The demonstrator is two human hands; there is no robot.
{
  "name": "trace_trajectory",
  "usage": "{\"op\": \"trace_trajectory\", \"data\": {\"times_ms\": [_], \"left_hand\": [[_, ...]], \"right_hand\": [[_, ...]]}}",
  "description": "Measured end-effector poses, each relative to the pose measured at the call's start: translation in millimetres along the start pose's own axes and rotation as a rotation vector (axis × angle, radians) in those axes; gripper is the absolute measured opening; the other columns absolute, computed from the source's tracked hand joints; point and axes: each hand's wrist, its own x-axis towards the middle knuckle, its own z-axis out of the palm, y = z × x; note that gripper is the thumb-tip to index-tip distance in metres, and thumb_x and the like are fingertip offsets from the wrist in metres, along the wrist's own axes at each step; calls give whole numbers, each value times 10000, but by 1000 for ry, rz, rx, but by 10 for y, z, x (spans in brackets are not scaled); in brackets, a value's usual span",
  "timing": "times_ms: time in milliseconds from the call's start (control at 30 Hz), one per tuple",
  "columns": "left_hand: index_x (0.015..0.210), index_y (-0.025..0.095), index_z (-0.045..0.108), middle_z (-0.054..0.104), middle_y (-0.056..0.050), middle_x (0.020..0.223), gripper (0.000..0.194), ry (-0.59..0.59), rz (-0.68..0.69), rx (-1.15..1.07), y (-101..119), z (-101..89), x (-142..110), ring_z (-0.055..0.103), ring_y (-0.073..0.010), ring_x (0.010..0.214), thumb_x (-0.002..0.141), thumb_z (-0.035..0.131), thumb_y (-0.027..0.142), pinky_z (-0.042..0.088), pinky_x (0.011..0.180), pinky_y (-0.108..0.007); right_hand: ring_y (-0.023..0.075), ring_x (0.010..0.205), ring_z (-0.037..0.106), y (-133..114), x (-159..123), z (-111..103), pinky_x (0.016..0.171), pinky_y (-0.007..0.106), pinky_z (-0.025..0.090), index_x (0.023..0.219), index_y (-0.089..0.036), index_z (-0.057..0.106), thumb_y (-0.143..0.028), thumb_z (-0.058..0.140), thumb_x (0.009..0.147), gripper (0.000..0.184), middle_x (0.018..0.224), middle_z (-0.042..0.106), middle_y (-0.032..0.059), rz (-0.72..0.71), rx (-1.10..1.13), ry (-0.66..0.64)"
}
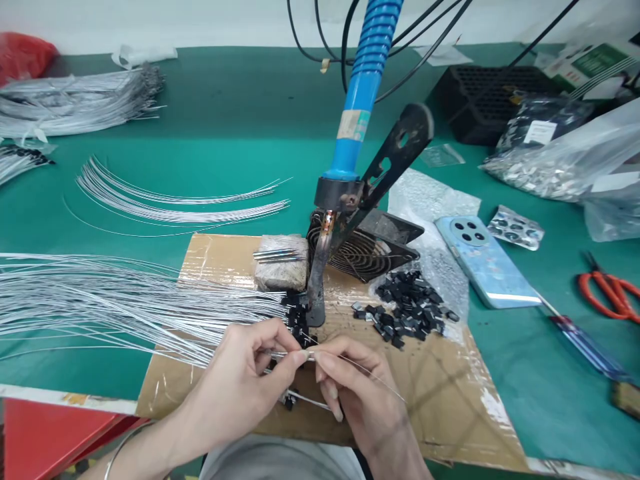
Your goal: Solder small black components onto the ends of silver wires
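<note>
Over the front of the cardboard sheet (430,387), both my hands meet with fingertips almost touching. My left hand (245,373) is closed in a pinch of thumb and index finger on a thin wire. My right hand (363,383) pinches the same thin wire (375,379), whose free end sticks out to the right. A further pale strand runs under the right fingers. Just behind my fingertips lie black connectors (296,312) on the ends of a large bundle of grey-white wires (150,300). The exact spot between the fingertips is partly hidden.
A blue hose (353,120) with a metal nozzle (319,273) hangs close above the hands. Behind it sits a black fan (355,250). Small black pieces (415,307) lie right, beyond them a phone (485,263), a screwdriver (585,343) and red-handled pliers (607,290). More wires (185,210) lie back left.
</note>
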Motion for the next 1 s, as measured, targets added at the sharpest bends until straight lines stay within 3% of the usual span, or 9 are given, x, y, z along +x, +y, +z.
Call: {"op": "trace_trajectory", "data": {"times_ms": [133,600,800,1000], "left_hand": [[753,168,637,513,26,574,199,10,-5,-2,6,7,17,258,-98,494,876,635,324,172,455,-258],[737,174,630,323,83,522,204,245,135,82,-79,144,-17,231,-93,478,910,568,263,173,444,-235],[747,168,624,436,59,538,217,247,116,-11,-110,193,-10,256,-92,482,916,566,290,196,444,-231],[772,170,626,575,7,626,200,252,93,-121,-95,183,7,398,-110,525,910,581,308,295,484,-238]], "right_hand": [[25,408,465,-12,4,-1,355,99,394,716,-174,792,-335,826,765,172,574,621,-21,26,15,-11],[23,410,489,112,13,34,357,88,434,740,-194,799,-359,827,771,170,590,622,-24,-41,71,22],[31,430,516,154,10,28,372,97,451,778,-204,805,-341,803,808,140,630,650,-17,-63,73,21],[62,496,574,96,14,37,443,150,521,926,-213,823,-400,771,835,214,715,682,9,-96,57,29]]}}
